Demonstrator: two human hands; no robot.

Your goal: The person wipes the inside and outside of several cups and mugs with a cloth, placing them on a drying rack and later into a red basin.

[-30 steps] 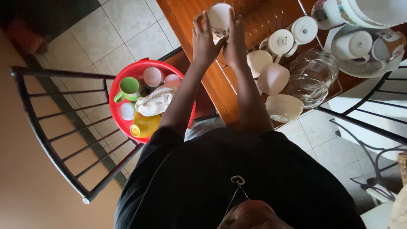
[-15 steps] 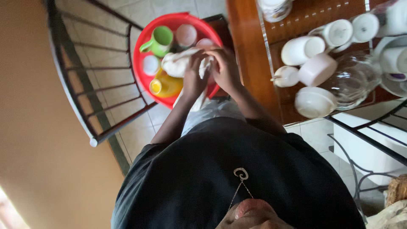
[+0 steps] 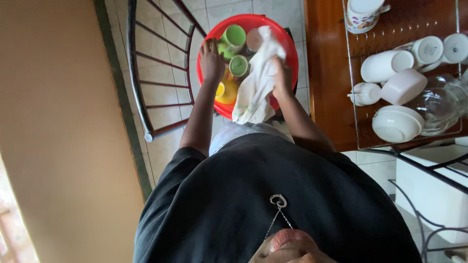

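The right hand (image 3: 282,73) is closed around a white cloth (image 3: 256,83), which hangs out over the near rim of the red basin (image 3: 287,51). The left hand (image 3: 211,61) lies open on the basin's left rim, fingers spread, just beside a green cup (image 3: 239,65). A second green cup (image 3: 233,37) and a yellow cup (image 3: 226,91) sit inside too

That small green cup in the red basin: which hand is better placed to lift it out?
Probably the left hand: it rests in the red basin beside the small green cup, apparently empty. The right hand already grips the white cloth.
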